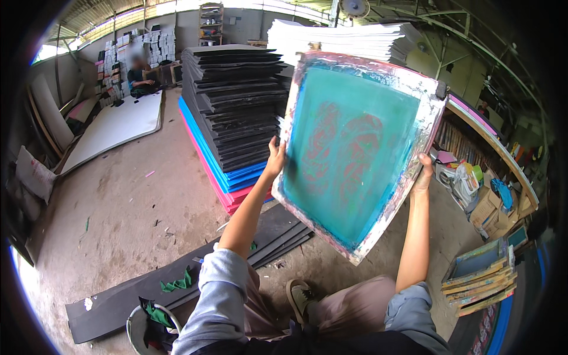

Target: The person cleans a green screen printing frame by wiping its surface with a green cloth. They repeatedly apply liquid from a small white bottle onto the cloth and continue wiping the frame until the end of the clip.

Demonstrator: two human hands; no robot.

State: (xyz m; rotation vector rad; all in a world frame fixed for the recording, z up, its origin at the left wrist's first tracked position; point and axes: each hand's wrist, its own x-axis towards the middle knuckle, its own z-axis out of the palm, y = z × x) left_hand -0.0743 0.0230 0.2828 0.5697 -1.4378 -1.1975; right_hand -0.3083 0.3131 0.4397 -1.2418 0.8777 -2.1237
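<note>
Below, pale bucket (pixel 134 338) holding green scraps (pixel 158 315); hands (pixel 276 157) (pixel 422 174) gripping teal-meshed frame (pixel 357 155).

One held screen (pixel 349 145), perhaps four stacked frames (pixel 480 285)

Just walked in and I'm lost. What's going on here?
Someone's left hand and right hand are holding up a framed green screen by its opposite sides. Beyond it stand a tall stack of black sheets and a stack of white sheets. A bucket is at the lower left, and another person sits in the background.
</note>
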